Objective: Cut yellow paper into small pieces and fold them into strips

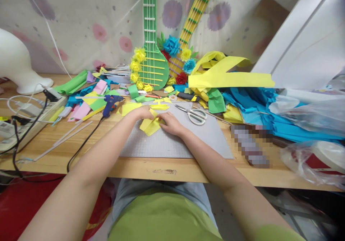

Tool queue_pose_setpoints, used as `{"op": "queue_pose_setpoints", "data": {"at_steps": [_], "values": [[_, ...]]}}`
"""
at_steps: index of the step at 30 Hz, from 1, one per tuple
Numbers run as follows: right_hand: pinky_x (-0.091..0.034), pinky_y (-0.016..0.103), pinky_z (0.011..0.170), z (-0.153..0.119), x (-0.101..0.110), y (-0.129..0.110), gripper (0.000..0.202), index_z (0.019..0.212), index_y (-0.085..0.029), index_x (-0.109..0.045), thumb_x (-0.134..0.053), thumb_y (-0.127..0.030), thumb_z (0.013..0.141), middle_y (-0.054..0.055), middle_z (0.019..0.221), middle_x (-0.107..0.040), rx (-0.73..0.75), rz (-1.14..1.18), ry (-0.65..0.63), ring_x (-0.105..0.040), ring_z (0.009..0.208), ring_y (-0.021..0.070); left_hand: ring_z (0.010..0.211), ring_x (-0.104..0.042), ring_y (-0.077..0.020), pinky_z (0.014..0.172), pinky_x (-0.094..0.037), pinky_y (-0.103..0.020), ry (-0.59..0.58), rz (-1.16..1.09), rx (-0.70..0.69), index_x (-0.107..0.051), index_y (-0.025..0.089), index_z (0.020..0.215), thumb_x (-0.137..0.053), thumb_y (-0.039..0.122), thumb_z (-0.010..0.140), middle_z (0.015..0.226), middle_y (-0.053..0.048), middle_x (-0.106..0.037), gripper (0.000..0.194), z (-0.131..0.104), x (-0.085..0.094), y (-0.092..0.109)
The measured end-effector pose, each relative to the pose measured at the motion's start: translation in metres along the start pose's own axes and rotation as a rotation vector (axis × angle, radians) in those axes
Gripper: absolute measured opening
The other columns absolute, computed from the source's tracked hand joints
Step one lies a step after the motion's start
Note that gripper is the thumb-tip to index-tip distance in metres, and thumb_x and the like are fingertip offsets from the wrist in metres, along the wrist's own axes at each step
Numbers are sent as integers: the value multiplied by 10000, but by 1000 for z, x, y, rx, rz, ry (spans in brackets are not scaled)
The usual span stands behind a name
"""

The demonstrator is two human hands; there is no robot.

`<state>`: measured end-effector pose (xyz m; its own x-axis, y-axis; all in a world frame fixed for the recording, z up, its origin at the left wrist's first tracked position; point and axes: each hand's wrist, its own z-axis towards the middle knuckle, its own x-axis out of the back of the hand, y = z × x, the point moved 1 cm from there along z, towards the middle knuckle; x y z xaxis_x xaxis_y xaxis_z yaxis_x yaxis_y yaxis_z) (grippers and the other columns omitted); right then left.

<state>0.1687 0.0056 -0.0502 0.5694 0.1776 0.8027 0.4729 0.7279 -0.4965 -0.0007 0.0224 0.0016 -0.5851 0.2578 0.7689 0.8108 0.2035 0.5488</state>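
- Over the mat (172, 147), the yellow paper (150, 127) is pinched in the grip of the left hand (144, 112).
- The paper's right edge is touched by the right hand (170, 124), fingers bent; whether its grip is closed cannot be told.
- Scissors (198, 117) are laid on the mat's far right part.
- Left of the mat, a glue gun (109, 105) is set on the counter (121, 166).
- Behind the mat, two paper guitars (151, 66) are stood.

The person wears an olive-green top (164, 217) with a short sleeve (276, 232) showing at four o'clock, and pale blue bottoms (122, 198) showing at six o'clock, beside the top's rounded front. Both hands and forearms are bare, without gloves.
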Motion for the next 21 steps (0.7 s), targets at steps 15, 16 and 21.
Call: {"op": "queue_pose_setpoints", "data": {"at_steps": [15,16,21], "values": [[-378,311,840,2,-2,-3,207,936,-192,-608,-555,-119,749,25,890,-651,-96,117,41,-510,894,176,815,-627,-212,553,-451,-229,-63,197,21,-549,141,1024,-572,278,595,987,-87,-661,452,-3,1,-1],[-374,315,851,2,-2,-2,211,942,-195,-606,-579,-138,741,23,907,-650,-92,137,32,-507,911,178,807,-628,-210,551,-451,-227,-67,192,16,-556,143,1011,-569,275,597,972,-81,-665,435,-4,1,0],[-366,308,835,5,-5,0,211,914,-191,-614,-607,-120,715,7,846,-660,-165,185,36,-513,871,166,765,-634,-197,548,-453,-222,-132,162,20,-590,155,935,-554,239,612,886,-54,-679,336,-7,1,5]]}}
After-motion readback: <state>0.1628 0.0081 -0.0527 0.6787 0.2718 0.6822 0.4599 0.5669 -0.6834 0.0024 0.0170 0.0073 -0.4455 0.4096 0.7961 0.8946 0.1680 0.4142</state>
